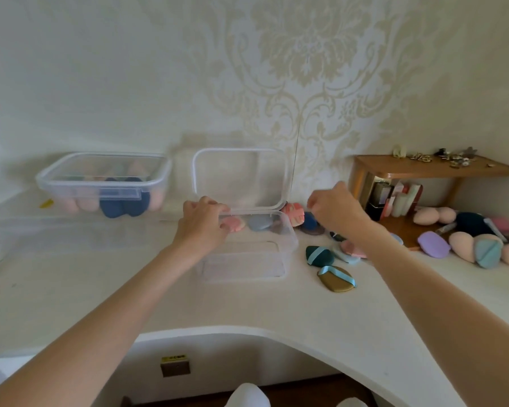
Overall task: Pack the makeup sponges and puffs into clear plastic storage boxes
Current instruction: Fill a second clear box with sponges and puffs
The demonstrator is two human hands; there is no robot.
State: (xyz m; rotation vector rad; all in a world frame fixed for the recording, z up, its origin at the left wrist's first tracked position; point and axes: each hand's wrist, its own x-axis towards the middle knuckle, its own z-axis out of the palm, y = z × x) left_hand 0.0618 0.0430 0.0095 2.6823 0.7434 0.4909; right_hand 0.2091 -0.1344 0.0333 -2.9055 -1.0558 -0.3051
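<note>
An open clear plastic box [279,259] stands on the white counter in the middle. Its clear lid [238,177] leans upright against the wall behind it. My left hand [202,224] grips the box's back left rim near the lid's lower edge. My right hand [334,210] hovers just right of the lid with fingers curled, holding nothing I can see. Puffs lie right of the box: a dark green one [319,255], a gold one with a blue ribbon [337,279], a pink marbled one [294,214]. A closed box [103,183] full of sponges sits at the back left.
A small wooden shelf [435,168] with trinkets on top stands at the right, bottles beneath it. More sponges and puffs, peach [462,245], lilac [434,244] and dark teal, lie in front of it. The counter's front edge curves inward toward me.
</note>
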